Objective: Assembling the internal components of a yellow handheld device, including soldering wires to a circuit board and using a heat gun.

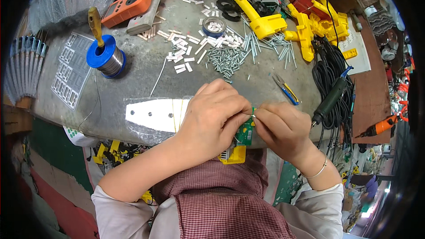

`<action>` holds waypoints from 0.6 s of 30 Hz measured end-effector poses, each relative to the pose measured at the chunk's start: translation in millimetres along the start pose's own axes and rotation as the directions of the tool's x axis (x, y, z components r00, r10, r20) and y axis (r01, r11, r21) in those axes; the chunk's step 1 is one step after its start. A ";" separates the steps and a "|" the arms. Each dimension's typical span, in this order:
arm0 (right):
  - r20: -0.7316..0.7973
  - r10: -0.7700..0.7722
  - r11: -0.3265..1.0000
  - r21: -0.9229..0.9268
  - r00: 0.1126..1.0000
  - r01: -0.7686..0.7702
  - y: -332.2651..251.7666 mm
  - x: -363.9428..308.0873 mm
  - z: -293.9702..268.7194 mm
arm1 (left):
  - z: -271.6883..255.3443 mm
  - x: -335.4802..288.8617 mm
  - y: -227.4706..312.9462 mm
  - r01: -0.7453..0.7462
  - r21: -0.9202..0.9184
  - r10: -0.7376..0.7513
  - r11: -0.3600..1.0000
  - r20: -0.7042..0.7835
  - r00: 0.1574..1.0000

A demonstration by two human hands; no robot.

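Note:
Both hands meet over the table's near edge, their fingertips pinched together at a tiny white piece (253,115) whose kind I cannot make out. My left hand (214,117) is closed, its thumb and forefinger at that piece. From the other side my right hand (283,126) closes on it too. Directly below the fingertips is a green circuit board (245,136), partly covered by my left hand. A yellow plastic housing (235,156) with a grey ribbed part lies beneath the board, at my lap. Left of my left hand, a white tapered plate (152,115) lies in clear plastic.
A blue solder spool (117,64) holds a yellow-handled screwdriver (95,24). Ahead lie a screw pile (226,59), white strips (179,53) and yellow gun-shaped housings (261,22). Right of my hands are pliers (287,90), a dark green power screwdriver (332,97) and black cables (325,68).

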State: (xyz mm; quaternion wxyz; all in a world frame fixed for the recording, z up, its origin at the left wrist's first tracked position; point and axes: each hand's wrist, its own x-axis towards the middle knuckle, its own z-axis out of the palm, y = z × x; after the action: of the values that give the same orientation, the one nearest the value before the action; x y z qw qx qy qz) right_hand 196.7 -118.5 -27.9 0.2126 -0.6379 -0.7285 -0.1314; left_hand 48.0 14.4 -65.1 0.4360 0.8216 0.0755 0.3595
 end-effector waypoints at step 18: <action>0.700 0.364 0.553 0.369 0.615 -0.747 16.9 29.5 -34.7 | -4.0 -3.4 7.8 -0.162 0.387 0.158 0.908 0.041 0.987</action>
State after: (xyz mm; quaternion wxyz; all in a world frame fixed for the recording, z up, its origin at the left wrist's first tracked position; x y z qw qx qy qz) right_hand 215.5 -106.2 15.2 0.2269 -0.7408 -0.4994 0.3878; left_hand 41.4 10.8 -59.5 0.2336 0.8967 0.0758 0.3683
